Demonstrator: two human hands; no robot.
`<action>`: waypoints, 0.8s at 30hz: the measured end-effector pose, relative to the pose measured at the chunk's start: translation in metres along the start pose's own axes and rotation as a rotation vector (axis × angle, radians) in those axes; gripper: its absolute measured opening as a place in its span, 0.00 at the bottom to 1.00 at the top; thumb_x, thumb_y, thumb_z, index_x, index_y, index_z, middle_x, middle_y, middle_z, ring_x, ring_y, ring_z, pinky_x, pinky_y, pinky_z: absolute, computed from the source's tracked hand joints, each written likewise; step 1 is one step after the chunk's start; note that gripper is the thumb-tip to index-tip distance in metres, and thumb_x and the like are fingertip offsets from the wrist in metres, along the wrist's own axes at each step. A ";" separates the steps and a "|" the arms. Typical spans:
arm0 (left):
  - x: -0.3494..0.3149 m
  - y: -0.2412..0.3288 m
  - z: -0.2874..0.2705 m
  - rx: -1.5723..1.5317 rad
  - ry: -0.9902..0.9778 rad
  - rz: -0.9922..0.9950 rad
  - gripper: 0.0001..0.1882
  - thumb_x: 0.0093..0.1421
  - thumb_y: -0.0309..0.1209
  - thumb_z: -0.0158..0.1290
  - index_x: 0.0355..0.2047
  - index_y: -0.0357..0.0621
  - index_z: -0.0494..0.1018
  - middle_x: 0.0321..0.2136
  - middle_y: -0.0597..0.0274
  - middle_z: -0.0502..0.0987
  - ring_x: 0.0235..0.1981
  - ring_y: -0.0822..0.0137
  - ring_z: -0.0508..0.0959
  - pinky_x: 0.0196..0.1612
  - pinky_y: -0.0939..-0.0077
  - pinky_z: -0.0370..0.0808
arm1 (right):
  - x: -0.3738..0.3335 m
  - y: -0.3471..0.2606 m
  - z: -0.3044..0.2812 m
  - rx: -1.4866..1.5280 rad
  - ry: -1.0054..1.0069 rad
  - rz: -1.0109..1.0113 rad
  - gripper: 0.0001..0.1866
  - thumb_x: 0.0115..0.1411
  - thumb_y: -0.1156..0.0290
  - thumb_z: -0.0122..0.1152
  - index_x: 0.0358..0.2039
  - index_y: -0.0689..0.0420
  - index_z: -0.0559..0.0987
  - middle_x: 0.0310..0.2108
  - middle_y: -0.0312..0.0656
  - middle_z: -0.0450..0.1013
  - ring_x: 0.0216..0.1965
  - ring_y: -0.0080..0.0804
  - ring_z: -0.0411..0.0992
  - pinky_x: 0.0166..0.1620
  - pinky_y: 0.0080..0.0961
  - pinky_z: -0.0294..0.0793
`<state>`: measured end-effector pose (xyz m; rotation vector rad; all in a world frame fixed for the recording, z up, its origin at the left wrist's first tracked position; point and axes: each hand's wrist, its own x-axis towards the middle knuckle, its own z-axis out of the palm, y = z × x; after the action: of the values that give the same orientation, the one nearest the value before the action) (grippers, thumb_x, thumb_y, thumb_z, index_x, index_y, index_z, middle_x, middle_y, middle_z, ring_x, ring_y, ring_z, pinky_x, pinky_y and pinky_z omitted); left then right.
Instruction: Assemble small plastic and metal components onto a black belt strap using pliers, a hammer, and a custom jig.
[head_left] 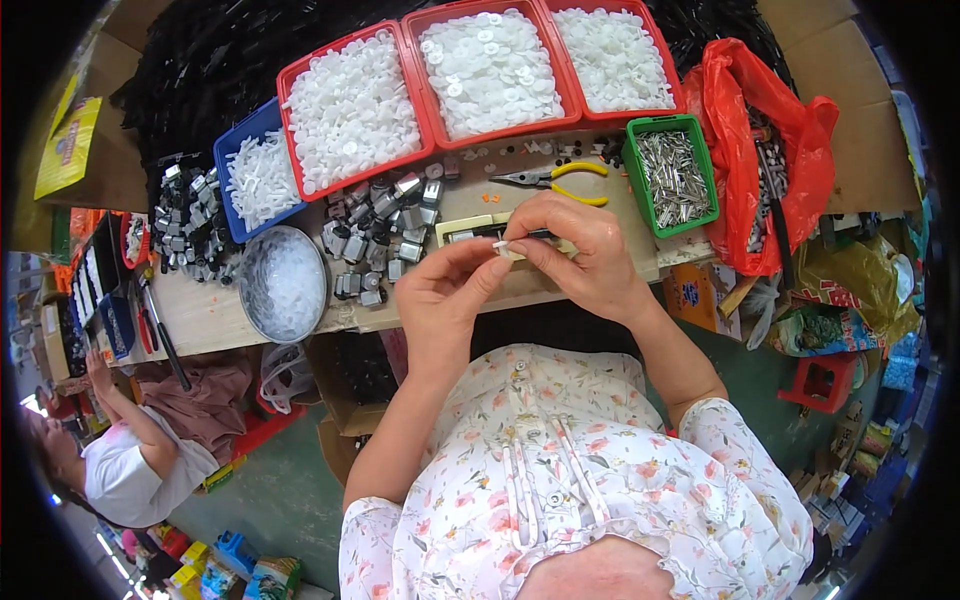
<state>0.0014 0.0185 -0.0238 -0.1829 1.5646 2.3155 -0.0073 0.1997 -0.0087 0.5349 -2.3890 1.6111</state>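
Observation:
My left hand (448, 290) pinches a tiny white plastic part (500, 245) between thumb and forefinger over the wooden bench (200, 310). My right hand (575, 250) meets it from the right, fingers closed on a thin black rod-like piece (538, 235). Both hands work just in front of a small cream-coloured jig block (462, 230). A pile of small grey metal motors (375, 235) lies just left of the hands.
Three red trays (430, 90) of white plastic parts line the back, with a blue tray (232, 150) and a round bowl (283, 283) at left. Yellow-handled pliers (560, 178), a green bin of metal pins (675, 175) and a red bag (770, 140) sit right. Another person (120, 455) sits lower left.

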 end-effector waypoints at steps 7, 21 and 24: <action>-0.001 0.000 -0.016 0.430 -0.115 0.372 0.19 0.54 0.21 0.66 0.47 0.37 0.79 0.42 0.59 0.78 0.39 0.74 0.76 0.41 0.81 0.73 | -0.002 -0.001 0.008 0.071 -0.068 0.014 0.06 0.54 0.83 0.64 0.34 0.65 0.78 0.33 0.44 0.76 0.35 0.36 0.76 0.39 0.29 0.74; 0.012 -0.016 -0.042 1.110 -0.050 0.937 0.19 0.48 0.24 0.66 0.42 0.40 0.79 0.42 0.55 0.75 0.46 0.52 0.75 0.46 0.60 0.73 | 0.002 0.031 0.025 -0.366 -0.093 -0.101 0.08 0.53 0.80 0.65 0.35 0.61 0.78 0.41 0.44 0.74 0.41 0.41 0.75 0.44 0.33 0.73; 0.013 -0.021 -0.041 1.171 -0.074 0.948 0.20 0.48 0.25 0.66 0.43 0.42 0.79 0.44 0.55 0.75 0.48 0.52 0.74 0.48 0.60 0.73 | 0.002 0.032 0.023 -0.375 -0.093 -0.094 0.07 0.54 0.81 0.64 0.35 0.61 0.78 0.42 0.44 0.74 0.42 0.41 0.74 0.44 0.33 0.73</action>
<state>-0.0063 -0.0095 -0.0619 1.0916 3.0366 1.3346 -0.0214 0.1886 -0.0443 0.6447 -2.6013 1.0825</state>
